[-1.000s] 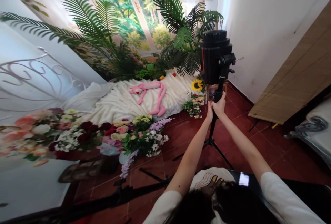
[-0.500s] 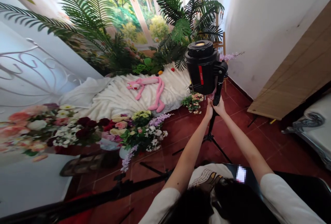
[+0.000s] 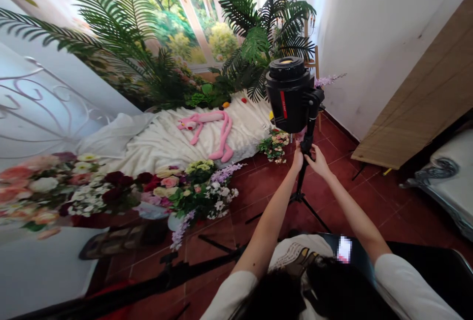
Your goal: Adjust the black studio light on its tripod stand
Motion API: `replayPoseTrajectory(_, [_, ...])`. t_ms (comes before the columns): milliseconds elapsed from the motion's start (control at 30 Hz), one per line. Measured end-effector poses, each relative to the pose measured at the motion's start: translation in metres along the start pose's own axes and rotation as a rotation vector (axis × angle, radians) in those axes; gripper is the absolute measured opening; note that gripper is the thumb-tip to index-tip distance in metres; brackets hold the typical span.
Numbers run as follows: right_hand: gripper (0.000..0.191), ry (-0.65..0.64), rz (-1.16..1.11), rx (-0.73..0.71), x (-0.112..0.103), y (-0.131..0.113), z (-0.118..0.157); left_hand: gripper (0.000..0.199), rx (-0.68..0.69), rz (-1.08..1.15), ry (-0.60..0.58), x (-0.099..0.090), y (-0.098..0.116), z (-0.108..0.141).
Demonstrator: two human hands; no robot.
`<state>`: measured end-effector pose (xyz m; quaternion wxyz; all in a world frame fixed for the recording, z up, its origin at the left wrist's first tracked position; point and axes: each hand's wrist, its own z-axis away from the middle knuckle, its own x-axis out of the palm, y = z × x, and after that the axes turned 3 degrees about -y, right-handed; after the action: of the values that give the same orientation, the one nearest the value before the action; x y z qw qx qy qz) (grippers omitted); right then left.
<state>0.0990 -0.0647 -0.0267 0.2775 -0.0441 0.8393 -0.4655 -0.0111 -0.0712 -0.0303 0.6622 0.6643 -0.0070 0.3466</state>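
One pink plush toy (image 3: pixel 209 117) left of black cylindrical lamp (image 3: pixel 290 104); beneath, left hand (image 3: pixel 297 158) grips black pole (image 3: pixel 300 182); right hand (image 3: pixel 320 163), I can't tell.

A soft, pale daylight look is given, brightest at eleven o'clock, where the window (image 3: pixel 192 15) is slightly washed out. The white wall (image 3: pixel 369 39) at two o'clock is gently shaded to grey. At five o'clock, the dark hair (image 3: pixel 273 293) is sunk in shadow. Lettering on the black lamp (image 3: pixel 297 108) is blurred. The peach flowers (image 3: pixel 18 179) at nine o'clock are stretched and smeared by edge distortion.
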Motion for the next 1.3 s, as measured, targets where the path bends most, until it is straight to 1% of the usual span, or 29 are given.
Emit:
replayPoseTrajectory(100, [0.045, 0.005, 0.006, -0.022, -0.012, -0.007, 0.019, 0.039, 0.023, 0.027, 0.011, -0.002, -0.006, -0.004])
replayPoseTrajectory(133, [0.041, 0.009, 0.024, -0.040, -0.017, -0.009, 0.025, 0.041, 0.025, 0.033, -0.011, -0.003, -0.008, -0.004])
replayPoseTrajectory(200, [0.031, 0.009, 0.077, -0.062, -0.026, -0.011, 0.038, 0.047, 0.011, 0.037, -0.095, -0.004, -0.010, -0.003])
replayPoseTrajectory(267, [0.024, -0.016, 0.132, -0.053, -0.032, -0.010, 0.050, 0.053, -0.016, 0.027, -0.159, -0.003, -0.011, -0.001])
replayPoseTrajectory(367, [0.026, -0.085, 0.169, -0.014, -0.035, -0.007, 0.063, 0.053, -0.037, 0.002, -0.139, -0.001, -0.010, 0.001])
replayPoseTrajectory(467, [0.028, -0.116, 0.134, 0.021, -0.031, -0.005, 0.068, 0.049, -0.023, 0.000, -0.107, 0.001, -0.009, 0.001])
replayPoseTrajectory(600, [0.037, -0.079, -0.018, 0.115, -0.020, -0.005, 0.068, 0.044, -0.004, -0.013, -0.108, 0.001, -0.008, 0.001])
replayPoseTrajectory(700, [0.050, -0.050, -0.196, 0.204, -0.014, -0.004, 0.066, 0.042, -0.018, -0.029, -0.103, 0.000, -0.008, 0.001])
replayPoseTrajectory(800, [0.062, -0.045, -0.372, 0.285, -0.013, -0.005, 0.063, 0.040, -0.015, -0.022, -0.101, -0.001, -0.008, 0.001])
replayPoseTrajectory(900, [0.062, -0.029, -0.529, 0.396, -0.015, -0.005, 0.062, 0.037, -0.012, -0.016, -0.095, -0.001, -0.007, 0.001])
replayPoseTrajectory(1000, [0.053, -0.065, -0.592, 0.458, -0.017, 0.001, 0.063, 0.035, -0.013, -0.037, -0.076, 0.000, -0.006, 0.002])
replayPoseTrajectory(1067, [0.053, -0.081, -0.538, 0.462, -0.017, 0.006, 0.064, 0.035, -0.014, -0.041, -0.071, 0.001, -0.004, 0.004])
replayPoseTrajectory(1100, [0.055, -0.060, -0.478, 0.446, -0.018, 0.009, 0.065, 0.036, -0.019, -0.042, -0.072, 0.001, -0.004, 0.004])
replayPoseTrajectory(1167, [0.061, 0.033, -0.316, 0.364, -0.021, 0.010, 0.066, 0.037, -0.029, -0.039, -0.081, 0.001, -0.003, 0.005])
replayPoseTrajectory(1200, [0.061, 0.073, -0.231, 0.302, -0.023, 0.009, 0.067, 0.037, -0.031, -0.036, -0.087, 0.001, -0.003, 0.005])
replayPoseTrajectory(1233, [0.056, 0.090, -0.150, 0.235, -0.025, 0.007, 0.067, 0.038, -0.030, -0.033, -0.092, 0.000, -0.004, 0.004])
replayPoseTrajectory(1300, [0.042, 0.052, -0.008, 0.118, -0.030, 0.000, 0.068, 0.038, -0.016, -0.026, -0.093, 0.000, -0.005, 0.004])
